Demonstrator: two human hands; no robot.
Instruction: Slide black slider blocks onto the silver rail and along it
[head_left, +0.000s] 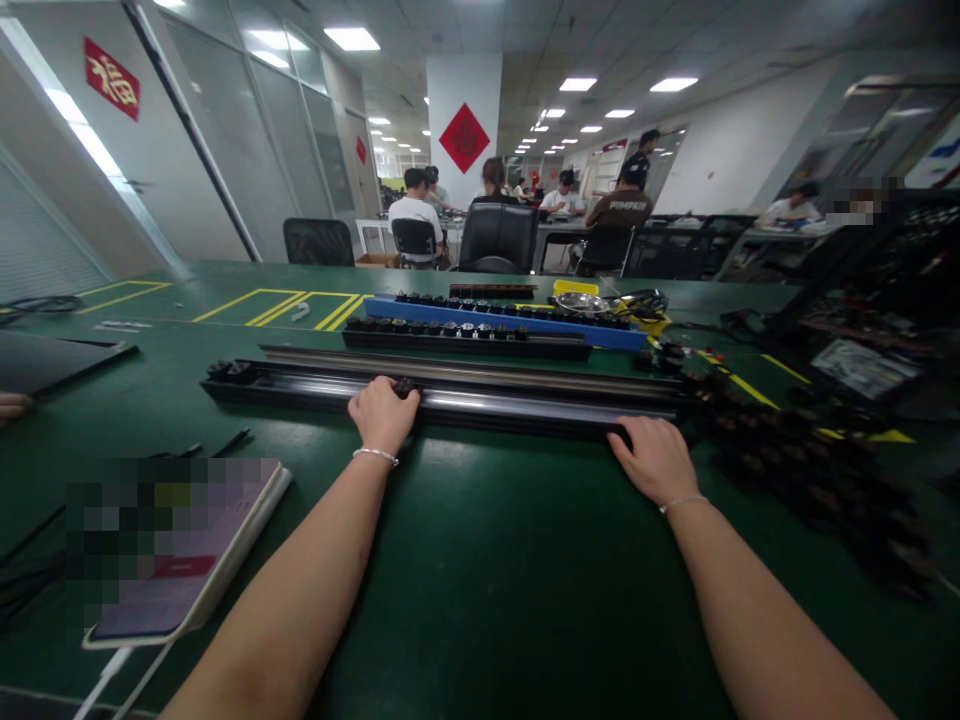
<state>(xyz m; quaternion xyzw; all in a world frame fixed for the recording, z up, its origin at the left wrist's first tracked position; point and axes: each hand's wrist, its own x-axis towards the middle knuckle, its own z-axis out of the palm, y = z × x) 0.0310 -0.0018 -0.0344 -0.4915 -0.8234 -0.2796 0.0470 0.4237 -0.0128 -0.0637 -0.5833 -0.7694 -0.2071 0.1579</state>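
A long black channel point(487, 401) with a shiny metal inside lies across the green table in front of me. Over the channel's middle, my left hand point(382, 412) is closed on a small black part point(405, 387), whose exact kind I cannot make out. Farther right, my right hand point(656, 458) grips the front edge of the same channel, with the thumb on the near side and the fingers over the rim. A few black round parts point(229, 370) sit in the channel's left end.
Behind stand a black rail point(465, 341) and a blue rail point(525, 318) with rows of small parts. A heap of black parts point(817, 470) spreads at right. A phone point(187, 560) with a cable lies front left. Another person's fingers point(13, 405) show at the left edge.
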